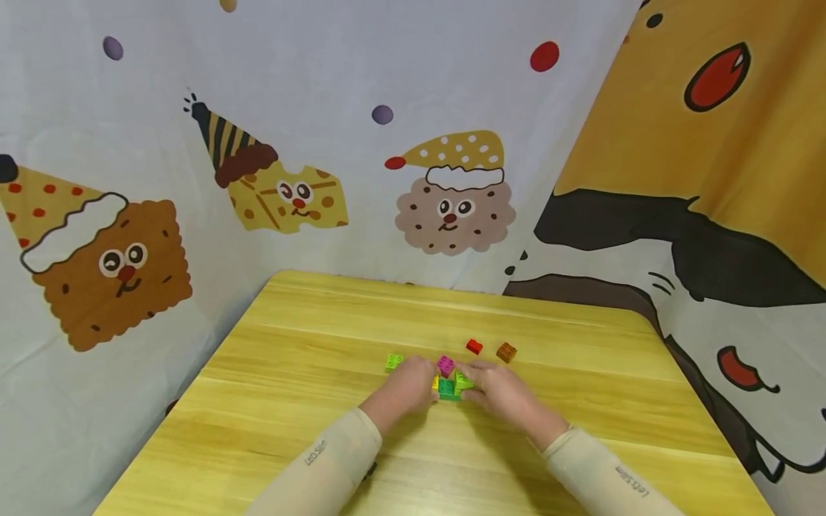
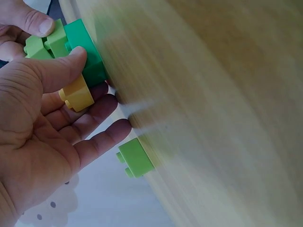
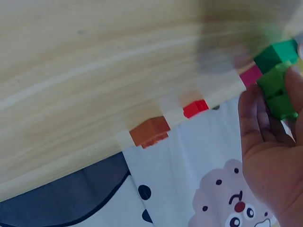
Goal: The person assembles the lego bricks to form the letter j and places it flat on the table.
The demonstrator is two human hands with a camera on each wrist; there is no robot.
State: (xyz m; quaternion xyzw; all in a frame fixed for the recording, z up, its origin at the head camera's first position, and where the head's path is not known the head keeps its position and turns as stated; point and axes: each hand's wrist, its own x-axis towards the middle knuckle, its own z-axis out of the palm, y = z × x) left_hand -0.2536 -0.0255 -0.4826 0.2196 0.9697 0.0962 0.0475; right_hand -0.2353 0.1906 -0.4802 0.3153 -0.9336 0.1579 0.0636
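Observation:
A dark green toy building brick (image 1: 447, 389) sits on the table between both hands. My left hand (image 1: 413, 380) grips it, the thumb on its studded side and the fingers behind a yellow brick (image 2: 78, 94) attached beside it. With thumb and fingers my right hand (image 1: 502, 390) pinches lime green bricks (image 3: 278, 90) at the dark green brick's other end. These appear as two pieces, one against the other. Just behind the assembly lies a magenta brick (image 1: 445, 365). A separate lime green brick (image 1: 394, 362) rests left of the left hand, apart from its fingers.
Behind the right hand, a small red brick (image 1: 474, 347) and a brown brick (image 1: 506, 352) lie on the wooden table (image 1: 310, 337). A printed cloth (image 1: 361, 215) hangs along the table's back edge. Something dark shows beside the left sleeve (image 1: 335, 459).

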